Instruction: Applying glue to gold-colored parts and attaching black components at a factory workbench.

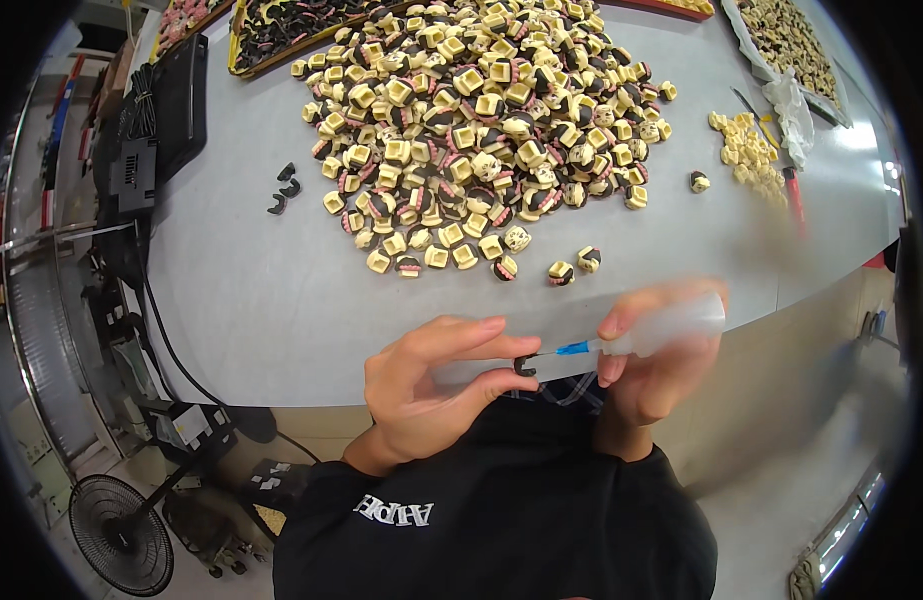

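Between thumb and forefinger, my left hand pinches a small black curved piece. My right hand grips a translucent white squeeze bottle, lying nearly level. Its blue needle tip points left, with the thin needle at or very close to the black piece; whether they touch I cannot tell. Both hands are at the table's near edge. Beyond them rises a big pile of small cream, black and pink figure parts, a few lying loose at its near side.
Several black curved pieces lie on the grey table left of the pile. A tray of black parts stands at the back left. Cream pieces and a red-handled tool are at right. A black fan stands lower left.
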Motion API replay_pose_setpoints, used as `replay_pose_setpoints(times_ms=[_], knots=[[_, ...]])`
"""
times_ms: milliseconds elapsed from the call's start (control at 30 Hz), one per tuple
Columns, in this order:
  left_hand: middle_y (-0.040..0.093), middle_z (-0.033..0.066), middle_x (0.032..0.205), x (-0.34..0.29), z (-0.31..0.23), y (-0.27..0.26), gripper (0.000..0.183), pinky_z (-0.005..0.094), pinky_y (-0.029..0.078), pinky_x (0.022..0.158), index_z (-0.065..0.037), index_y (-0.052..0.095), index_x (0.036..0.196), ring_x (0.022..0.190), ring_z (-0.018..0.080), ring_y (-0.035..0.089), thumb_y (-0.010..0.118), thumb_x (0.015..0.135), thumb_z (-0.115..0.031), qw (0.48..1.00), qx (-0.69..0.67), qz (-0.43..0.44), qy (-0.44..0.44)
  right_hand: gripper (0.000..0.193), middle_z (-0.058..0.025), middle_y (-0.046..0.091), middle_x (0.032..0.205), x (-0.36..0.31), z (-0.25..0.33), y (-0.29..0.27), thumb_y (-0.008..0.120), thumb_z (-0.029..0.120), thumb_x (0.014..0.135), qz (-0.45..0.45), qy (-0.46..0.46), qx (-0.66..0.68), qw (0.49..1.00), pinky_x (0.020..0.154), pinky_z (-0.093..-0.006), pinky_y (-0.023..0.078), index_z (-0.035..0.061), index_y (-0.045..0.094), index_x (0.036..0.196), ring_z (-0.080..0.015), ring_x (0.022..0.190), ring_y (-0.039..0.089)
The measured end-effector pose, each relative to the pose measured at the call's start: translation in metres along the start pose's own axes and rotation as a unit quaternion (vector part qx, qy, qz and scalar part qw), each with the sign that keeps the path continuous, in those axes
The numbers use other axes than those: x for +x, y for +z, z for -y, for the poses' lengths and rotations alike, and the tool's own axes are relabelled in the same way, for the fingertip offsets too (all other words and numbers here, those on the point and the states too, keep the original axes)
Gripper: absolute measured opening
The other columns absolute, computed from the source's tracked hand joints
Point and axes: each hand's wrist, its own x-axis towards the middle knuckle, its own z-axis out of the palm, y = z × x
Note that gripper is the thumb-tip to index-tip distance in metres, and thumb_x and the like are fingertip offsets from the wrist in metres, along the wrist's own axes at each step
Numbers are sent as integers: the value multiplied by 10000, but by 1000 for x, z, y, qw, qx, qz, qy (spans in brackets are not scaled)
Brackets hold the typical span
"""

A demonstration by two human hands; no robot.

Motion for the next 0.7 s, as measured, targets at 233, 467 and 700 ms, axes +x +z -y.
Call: replay_pose_setpoints(times_ms=[233,467,700], knots=[[657,193,876,3,-4,1,519,287,509,663,46,449,1117,800,217,641,708,671,102,996,-72,-45,-4,430,-185,597,815,3,-7,-18,516,428,867,-56,-22,80,995,583,-240,450,52,349,991,-136,607,537],[648,188,883,-3,-6,-1,554,299,495,731,42,433,1129,837,210,622,699,652,131,990,-110,-78,-39,288,-161,566,992,11,8,-56,564,120,864,-85,-101,-126,983,761,-316,475,-12,444,1090,-213,902,563],[651,177,884,-6,-6,-5,575,277,462,760,31,441,1128,826,179,605,728,634,98,992,-88,-74,-51,346,-136,565,1050,24,8,-69,597,-46,777,-48,-21,-250,967,903,-345,428,-8,462,1094,-237,1061,533]])
